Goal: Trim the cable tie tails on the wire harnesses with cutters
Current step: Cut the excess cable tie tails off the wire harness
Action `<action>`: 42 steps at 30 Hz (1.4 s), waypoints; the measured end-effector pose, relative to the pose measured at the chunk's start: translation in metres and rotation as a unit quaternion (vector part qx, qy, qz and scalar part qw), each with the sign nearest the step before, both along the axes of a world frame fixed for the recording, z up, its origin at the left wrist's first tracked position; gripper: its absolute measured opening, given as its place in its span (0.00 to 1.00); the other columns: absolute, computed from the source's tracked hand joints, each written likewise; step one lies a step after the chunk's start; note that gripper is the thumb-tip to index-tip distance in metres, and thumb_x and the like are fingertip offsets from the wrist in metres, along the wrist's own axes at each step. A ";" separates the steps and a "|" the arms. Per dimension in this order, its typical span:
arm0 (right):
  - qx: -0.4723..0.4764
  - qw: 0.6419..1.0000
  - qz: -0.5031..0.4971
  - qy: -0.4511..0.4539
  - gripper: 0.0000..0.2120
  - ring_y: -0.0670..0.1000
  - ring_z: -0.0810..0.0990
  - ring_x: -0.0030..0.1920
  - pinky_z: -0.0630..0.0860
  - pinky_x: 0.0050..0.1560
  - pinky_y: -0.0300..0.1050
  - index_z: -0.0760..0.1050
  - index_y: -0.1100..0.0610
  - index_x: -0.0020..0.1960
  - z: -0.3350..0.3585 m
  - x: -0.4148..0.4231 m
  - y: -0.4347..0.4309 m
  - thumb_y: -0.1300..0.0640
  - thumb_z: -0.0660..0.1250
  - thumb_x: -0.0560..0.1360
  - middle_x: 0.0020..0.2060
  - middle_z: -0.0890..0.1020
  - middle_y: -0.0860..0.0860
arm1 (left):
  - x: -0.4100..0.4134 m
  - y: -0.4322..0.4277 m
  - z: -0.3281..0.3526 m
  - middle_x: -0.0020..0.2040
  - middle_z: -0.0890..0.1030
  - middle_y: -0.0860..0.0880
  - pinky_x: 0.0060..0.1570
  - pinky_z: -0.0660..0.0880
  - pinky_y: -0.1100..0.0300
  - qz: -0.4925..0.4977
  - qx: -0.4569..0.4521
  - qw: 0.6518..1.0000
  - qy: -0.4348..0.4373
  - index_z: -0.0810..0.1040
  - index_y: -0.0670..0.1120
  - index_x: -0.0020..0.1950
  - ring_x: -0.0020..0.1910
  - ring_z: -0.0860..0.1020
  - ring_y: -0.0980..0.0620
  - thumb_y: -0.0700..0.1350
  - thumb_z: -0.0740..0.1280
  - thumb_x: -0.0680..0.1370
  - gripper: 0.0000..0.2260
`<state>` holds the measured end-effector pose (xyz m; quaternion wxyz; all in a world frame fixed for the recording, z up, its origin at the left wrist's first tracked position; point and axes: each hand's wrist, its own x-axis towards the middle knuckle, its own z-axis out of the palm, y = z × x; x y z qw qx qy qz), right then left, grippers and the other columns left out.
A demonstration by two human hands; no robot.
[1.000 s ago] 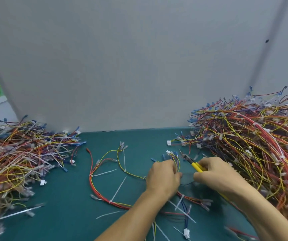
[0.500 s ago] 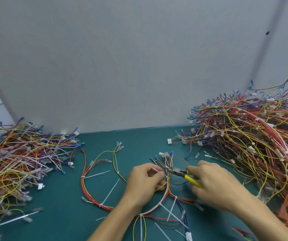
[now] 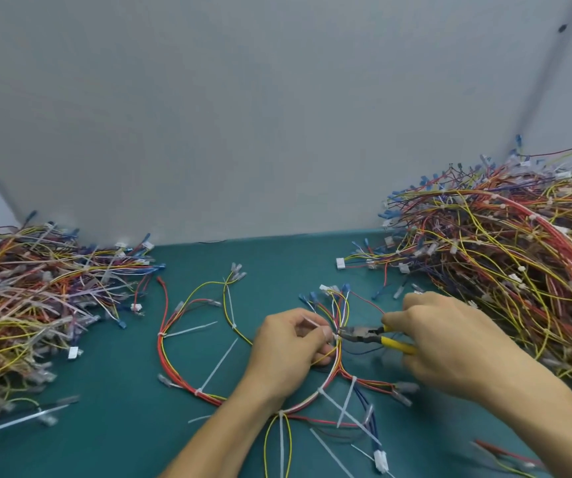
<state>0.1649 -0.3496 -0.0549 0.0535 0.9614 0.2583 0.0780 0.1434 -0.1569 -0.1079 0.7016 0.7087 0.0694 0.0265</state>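
The cable tie tail (image 3: pixel 310 321) we mean to cut sits on the wire harness (image 3: pixel 338 343) spread across the middle of the desk (image 3: pixel 112 426), toward its near edge. The tail runs out leftward from the bundle, roughly crosswise to the wires, which run away from us at that spot. Our left hand (image 3: pixel 289 346) is curled shut, pinching the tail and bundle between thumb and fingertips. Our right hand (image 3: pixel 450 343) is closed around the yellow handles of the cutters (image 3: pixel 360 334), whose long axis lies nearly level, nose pointing left. The dark jaws look slightly parted and their tips lie right at the tie head, just beside the left thumb, so we judge the cut comes from the right, with little room to spare the fingers.

Other ties on this harness keep long white tails. A large harness pile (image 3: pixel 505 270) fills the desk's right side, another pile (image 3: pixel 26 298) its left side, and a grey wall (image 3: pixel 243 115) stands behind. We can read no brand, label or writing anywhere.
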 end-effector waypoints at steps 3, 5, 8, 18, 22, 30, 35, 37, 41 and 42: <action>-0.028 1.000 0.000 -0.005 0.14 0.54 0.73 0.57 0.63 0.43 0.44 0.74 0.46 0.60 0.003 -0.003 0.003 0.50 0.60 0.75 0.48 0.70 0.47 | 0.000 0.000 0.000 0.31 0.81 0.46 0.37 0.80 0.57 0.002 0.003 1.000 -0.001 0.80 0.43 0.38 0.31 0.79 0.50 0.32 0.68 0.74 0.09; -0.040 0.999 0.002 -0.002 0.14 0.54 0.73 0.57 0.63 0.44 0.44 0.74 0.47 0.60 0.004 -0.004 0.005 0.50 0.60 0.75 0.49 0.71 0.48 | 0.000 0.000 -0.001 0.31 0.81 0.45 0.37 0.80 0.58 0.003 0.002 1.000 -0.001 0.80 0.43 0.38 0.31 0.79 0.50 0.32 0.68 0.74 0.09; -0.054 0.999 0.002 0.002 0.13 0.56 0.73 0.57 0.64 0.45 0.44 0.74 0.49 0.59 0.005 -0.005 0.007 0.53 0.60 0.75 0.51 0.72 0.49 | 0.000 0.000 -0.001 0.31 0.81 0.45 0.36 0.80 0.58 0.003 0.006 1.000 -0.004 0.80 0.43 0.37 0.31 0.79 0.50 0.31 0.68 0.74 0.09; -0.050 0.998 -0.014 0.030 0.13 0.56 0.74 0.58 0.74 0.49 0.47 0.74 0.50 0.58 0.007 -0.009 0.010 0.56 0.60 0.75 0.51 0.72 0.50 | 0.000 -0.001 0.001 0.31 0.80 0.44 0.36 0.80 0.59 0.000 0.000 1.000 -0.003 0.80 0.42 0.38 0.31 0.78 0.51 0.31 0.68 0.74 0.08; -0.053 0.998 -0.014 0.036 0.12 0.56 0.75 0.57 0.73 0.47 0.46 0.75 0.50 0.58 0.008 -0.008 0.011 0.56 0.61 0.75 0.51 0.72 0.50 | 0.000 -0.001 0.001 0.30 0.80 0.46 0.36 0.80 0.59 -0.001 -0.002 1.000 -0.002 0.79 0.42 0.38 0.30 0.78 0.51 0.31 0.67 0.75 0.09; -0.049 0.997 -0.011 0.059 0.12 0.57 0.75 0.56 0.76 0.49 0.48 0.75 0.51 0.58 0.007 -0.008 0.011 0.55 0.61 0.76 0.46 0.68 0.50 | 0.001 -0.002 0.001 0.28 0.80 0.49 0.36 0.81 0.60 -0.001 0.008 1.000 0.006 0.79 0.42 0.38 0.29 0.79 0.54 0.30 0.66 0.75 0.10; -0.041 0.997 -0.007 0.065 0.12 0.57 0.75 0.56 0.76 0.49 0.48 0.76 0.51 0.57 0.005 -0.007 0.010 0.56 0.62 0.75 0.46 0.70 0.50 | 0.000 -0.002 0.002 0.28 0.80 0.49 0.35 0.80 0.62 0.001 0.018 1.000 0.006 0.79 0.42 0.38 0.29 0.79 0.53 0.30 0.66 0.75 0.10; -0.044 0.997 -0.008 0.057 0.12 0.57 0.76 0.55 0.76 0.48 0.48 0.76 0.51 0.57 0.003 -0.006 0.009 0.56 0.62 0.74 0.48 0.73 0.49 | 0.000 -0.002 0.002 0.28 0.80 0.49 0.36 0.80 0.62 0.002 0.023 1.000 0.006 0.79 0.42 0.38 0.30 0.80 0.53 0.30 0.66 0.75 0.10; -0.057 0.998 -0.005 0.037 0.11 0.57 0.77 0.54 0.70 0.43 0.45 0.76 0.50 0.56 0.001 -0.005 0.009 0.56 0.61 0.75 0.49 0.75 0.49 | 0.001 -0.002 0.001 0.28 0.80 0.49 0.38 0.81 0.60 0.002 0.025 1.000 0.007 0.79 0.42 0.37 0.31 0.80 0.53 0.30 0.66 0.75 0.10; -0.059 0.998 -0.004 0.034 0.11 0.57 0.77 0.53 0.69 0.42 0.45 0.76 0.50 0.56 0.000 -0.005 0.010 0.56 0.61 0.75 0.50 0.75 0.49 | 0.001 -0.002 0.001 0.28 0.80 0.49 0.37 0.81 0.60 0.002 0.025 1.000 0.007 0.79 0.42 0.37 0.31 0.80 0.53 0.30 0.66 0.75 0.10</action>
